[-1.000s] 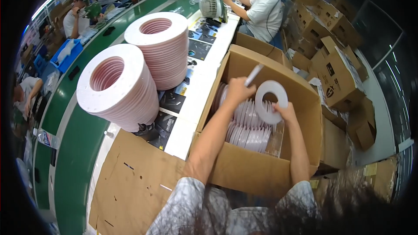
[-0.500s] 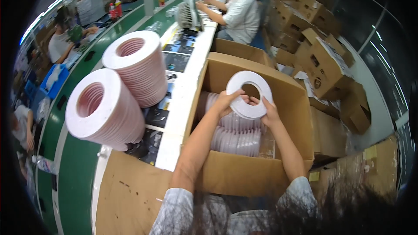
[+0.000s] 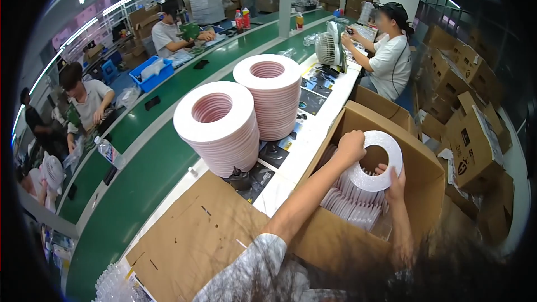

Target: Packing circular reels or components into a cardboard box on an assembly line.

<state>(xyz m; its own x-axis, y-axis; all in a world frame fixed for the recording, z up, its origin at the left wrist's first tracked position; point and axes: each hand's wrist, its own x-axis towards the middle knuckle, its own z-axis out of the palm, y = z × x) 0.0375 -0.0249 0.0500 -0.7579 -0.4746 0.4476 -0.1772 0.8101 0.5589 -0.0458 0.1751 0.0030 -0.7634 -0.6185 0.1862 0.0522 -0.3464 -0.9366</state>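
Over an open cardboard box (image 3: pixel 411 128), a flat white ring (image 3: pixel 395 154) with a wide round hole is tilted up between my hands. My left hand (image 3: pixel 352 148) is closed at its upper left edge. My right hand (image 3: pixel 396 183) grips the lower right, thumb on the face and fingers showing through the hole. Inside the box, rows of similar rings (image 3: pixel 352 206) stand on edge, partly hidden by my left forearm and the held ring. Two tall stacks of pinkish white rings, a nearer one (image 3: pixel 224 148) and a farther one (image 3: pixel 277 100), rise left of the box.
A brown cardboard sheet (image 3: pixel 196 229) lies nearest me, beside a green conveyor (image 3: pixel 134 196). Beyond the stacks are a small fan (image 3: pixel 329 47) and a seated co-worker (image 3: pixel 391 59). Cardboard cartons (image 3: pixel 472 145) are piled right. Other people work across the conveyor.
My view has swung left, so the stacks, box and hands appear farther right. The ring stays in my hands; my left hand now sits higher on its edge, knuckles up.
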